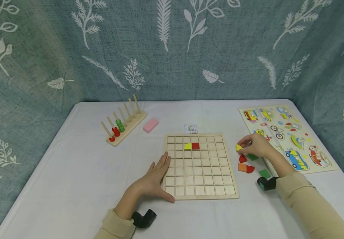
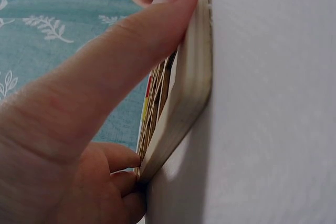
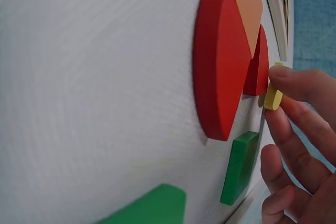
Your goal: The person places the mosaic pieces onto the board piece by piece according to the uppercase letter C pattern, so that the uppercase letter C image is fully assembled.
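My left hand [image 1: 155, 179] rests along the left edge and lower left corner of a wooden grid board [image 1: 200, 191], fingers spread and thumb on the front edge. Two pieces lie side by side in the board's second row: a yellow quarter-round piece [image 1: 188, 146] and a red square [image 1: 195, 146]. To the right of the board, my right hand [image 1: 257, 146] pinches a small yellow block [image 3: 273, 95] between thumb and fingers. Below it on the cloth lie red quarter-round pieces [image 1: 250, 169], an orange square [image 1: 242, 167] and green pieces [image 1: 264, 173].
A small printed pattern card [image 1: 191, 128] lies behind the board. Back left stand a wooden peg rack [image 1: 127, 130] with red and green beads and a pink block [image 1: 151, 125]. A vehicle puzzle board [image 1: 288, 139] lies at the right, partly behind my right arm.
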A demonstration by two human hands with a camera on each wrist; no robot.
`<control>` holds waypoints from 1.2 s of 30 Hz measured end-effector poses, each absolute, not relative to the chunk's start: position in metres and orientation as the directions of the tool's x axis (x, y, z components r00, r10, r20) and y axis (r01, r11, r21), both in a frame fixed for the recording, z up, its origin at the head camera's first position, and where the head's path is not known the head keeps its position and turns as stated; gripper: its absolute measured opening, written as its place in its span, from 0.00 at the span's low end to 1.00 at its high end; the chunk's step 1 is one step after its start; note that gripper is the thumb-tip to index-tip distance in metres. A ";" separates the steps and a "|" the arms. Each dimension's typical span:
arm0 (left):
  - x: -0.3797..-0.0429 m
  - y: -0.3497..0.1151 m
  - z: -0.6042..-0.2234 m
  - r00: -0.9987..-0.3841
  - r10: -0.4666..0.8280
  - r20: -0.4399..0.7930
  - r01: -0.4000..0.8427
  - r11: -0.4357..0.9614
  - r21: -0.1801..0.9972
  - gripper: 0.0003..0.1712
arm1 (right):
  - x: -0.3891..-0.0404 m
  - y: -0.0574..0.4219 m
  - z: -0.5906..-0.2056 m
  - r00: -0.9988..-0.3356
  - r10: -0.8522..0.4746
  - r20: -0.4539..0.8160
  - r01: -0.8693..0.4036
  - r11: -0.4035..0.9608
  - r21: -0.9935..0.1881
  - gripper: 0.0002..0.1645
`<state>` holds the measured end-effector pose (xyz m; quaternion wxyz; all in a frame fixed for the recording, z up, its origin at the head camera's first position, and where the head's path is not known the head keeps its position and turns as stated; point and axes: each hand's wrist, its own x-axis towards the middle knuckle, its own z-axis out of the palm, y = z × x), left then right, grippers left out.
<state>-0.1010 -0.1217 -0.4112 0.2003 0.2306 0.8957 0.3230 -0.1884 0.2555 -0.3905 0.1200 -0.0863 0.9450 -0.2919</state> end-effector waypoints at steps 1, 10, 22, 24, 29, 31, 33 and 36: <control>-0.101 -0.122 -0.411 -0.813 0.543 -0.210 0.283 0.683 0.673 0.77 | -0.188 0.256 -0.390 -0.956 -0.234 -0.175 -0.095 0.815 -0.572 0.20; -0.102 -0.122 -0.411 -0.812 0.543 -0.212 0.282 0.684 0.673 0.77 | -0.189 0.258 -0.393 -0.959 -0.240 -0.153 -0.112 0.813 -0.571 0.19; -0.101 -0.121 -0.407 -0.813 0.541 -0.216 0.279 0.686 0.672 0.77 | -0.187 0.252 -0.393 -0.964 -0.233 -0.132 -0.110 0.794 -0.598 0.19; -0.101 -0.121 -0.407 -0.814 0.539 -0.215 0.278 0.687 0.671 0.77 | -0.187 0.251 -0.393 -0.964 -0.231 -0.129 -0.109 0.791 -0.602 0.19; -0.101 -0.121 -0.408 -0.816 0.537 -0.214 0.278 0.689 0.669 0.77 | -0.187 0.249 -0.394 -0.964 -0.231 -0.129 -0.105 0.782 -0.614 0.19; -0.101 -0.121 -0.409 -0.816 0.536 -0.215 0.278 0.690 0.668 0.77 | -0.187 0.248 -0.394 -0.964 -0.234 -0.129 -0.105 0.777 -0.621 0.18; -0.102 -0.121 -0.409 -0.817 0.536 -0.214 0.278 0.691 0.667 0.77 | -0.188 0.246 -0.394 -0.962 -0.243 -0.123 -0.114 0.770 -0.628 0.19; -0.101 -0.121 -0.410 -0.818 0.533 -0.216 0.278 0.695 0.663 0.77 | -0.188 0.243 -0.394 -0.961 -0.256 -0.106 -0.134 0.765 -0.630 0.18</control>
